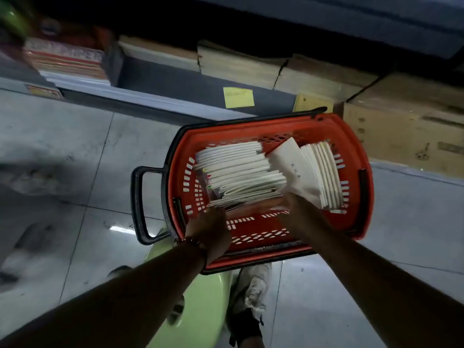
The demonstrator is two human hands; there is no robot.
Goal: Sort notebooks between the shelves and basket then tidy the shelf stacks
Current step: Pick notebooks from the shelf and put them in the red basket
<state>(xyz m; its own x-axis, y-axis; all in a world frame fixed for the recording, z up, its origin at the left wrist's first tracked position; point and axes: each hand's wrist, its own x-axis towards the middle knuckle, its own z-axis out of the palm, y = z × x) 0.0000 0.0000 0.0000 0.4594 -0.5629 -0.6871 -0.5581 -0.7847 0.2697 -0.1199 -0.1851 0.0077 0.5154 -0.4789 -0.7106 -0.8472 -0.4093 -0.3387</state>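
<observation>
Low in the centre of the frame, your two hands reach into the one red basket (351,146). Your left hand (213,229) meets the near edge of the left notebook batch (238,169), spines running left to right. Your right hand (292,204) is nearer the second, tilted batch (319,172). Blur hides both grips; I cannot tell how closed they are. Two batches, individual notebooks uncountable.

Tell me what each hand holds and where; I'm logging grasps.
Both hands reach into the red basket. The left hand and right hand meet the near edges of the white notebooks; blur hides any grip.
</observation>
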